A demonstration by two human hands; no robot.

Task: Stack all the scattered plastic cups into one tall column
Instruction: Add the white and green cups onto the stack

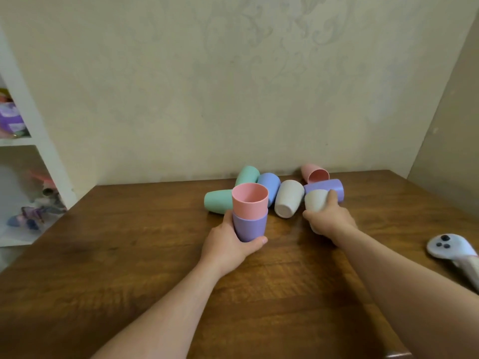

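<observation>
My left hand (228, 244) grips an upright purple cup (249, 228) with a pink cup (250, 200) nested in it, standing on the wooden table (129, 255). My right hand (330, 217) is closed around a white cup (315, 199) lying on its side. Behind lie several more cups on their sides: two green ones (217, 201) (247, 174), a blue one (269, 183), a white one (288, 198), a purple one (326, 187) and a pink one (315, 173) with its mouth facing me.
A white handheld controller (451, 251) lies near the table's right edge. A white shelf unit (28, 141) with toys stands at the left. The wall (233, 99) runs close behind the cups.
</observation>
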